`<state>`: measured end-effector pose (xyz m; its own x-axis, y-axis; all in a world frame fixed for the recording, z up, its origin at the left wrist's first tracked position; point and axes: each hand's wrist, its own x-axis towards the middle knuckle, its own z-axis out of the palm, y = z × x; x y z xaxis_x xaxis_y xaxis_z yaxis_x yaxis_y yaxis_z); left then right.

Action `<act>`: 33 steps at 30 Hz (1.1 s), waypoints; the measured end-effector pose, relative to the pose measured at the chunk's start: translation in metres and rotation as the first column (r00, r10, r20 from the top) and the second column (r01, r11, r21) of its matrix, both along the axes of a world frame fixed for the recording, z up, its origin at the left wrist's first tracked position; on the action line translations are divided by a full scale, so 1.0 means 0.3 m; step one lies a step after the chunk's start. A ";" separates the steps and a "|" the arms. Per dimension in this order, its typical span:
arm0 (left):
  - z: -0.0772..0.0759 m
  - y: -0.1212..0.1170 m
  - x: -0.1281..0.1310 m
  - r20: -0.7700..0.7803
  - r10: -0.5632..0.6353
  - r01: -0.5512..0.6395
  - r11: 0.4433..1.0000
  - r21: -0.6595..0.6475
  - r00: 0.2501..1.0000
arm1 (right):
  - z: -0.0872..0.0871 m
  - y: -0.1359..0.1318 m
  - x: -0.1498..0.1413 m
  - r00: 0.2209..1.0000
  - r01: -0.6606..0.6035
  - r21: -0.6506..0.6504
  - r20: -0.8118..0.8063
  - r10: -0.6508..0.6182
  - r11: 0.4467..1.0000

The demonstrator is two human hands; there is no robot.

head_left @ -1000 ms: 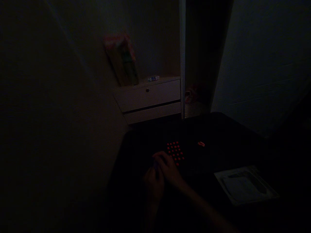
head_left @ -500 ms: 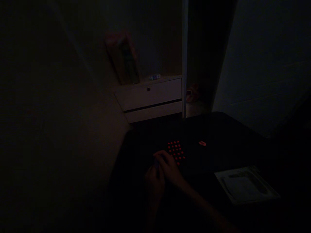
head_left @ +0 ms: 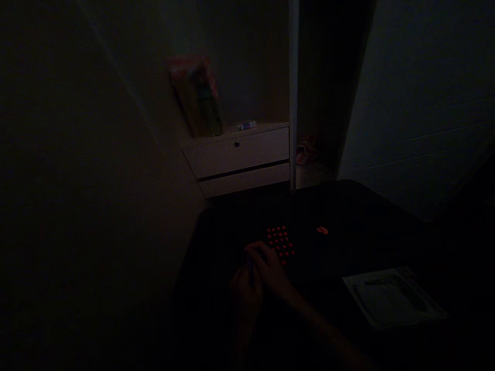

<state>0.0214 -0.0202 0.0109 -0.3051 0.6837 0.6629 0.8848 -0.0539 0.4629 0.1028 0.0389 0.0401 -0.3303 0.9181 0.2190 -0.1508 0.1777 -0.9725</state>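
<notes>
The picture is very dark. My left hand is closed around a small purplish object, which stands up between its thumb and fingers. From the right, my right hand reaches over, its fingers bent and pinched at the top of that same object. Its kind cannot be made out. Just beyond my right hand lie several small red round pieces in rows on the dark table; my right hand hides part of them. Further right is a small orange-red item, too dim to name.
A pale, flat rectangular sheet or packet lies at the table's right front. Behind the table stands a light drawer unit, with a colourful package and a small item on top. A pale wall rises at right.
Both hands keep almost the same place and grip on the purplish object. The whole view has shifted very slightly, and the background looks a little brighter and sharper.
</notes>
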 end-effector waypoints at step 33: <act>-0.004 0.004 -0.004 -0.034 0.006 -0.004 0.999 0.035 0.999 | 0.004 -0.002 0.002 1.000 -0.004 -0.007 -0.007 0.004 1.000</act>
<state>0.0201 -0.0192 0.0098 -0.2855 0.6587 0.6962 0.9002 -0.0650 0.4306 0.1035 0.0383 0.0413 -0.3326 0.9182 0.2150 -0.1583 0.1704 -0.9726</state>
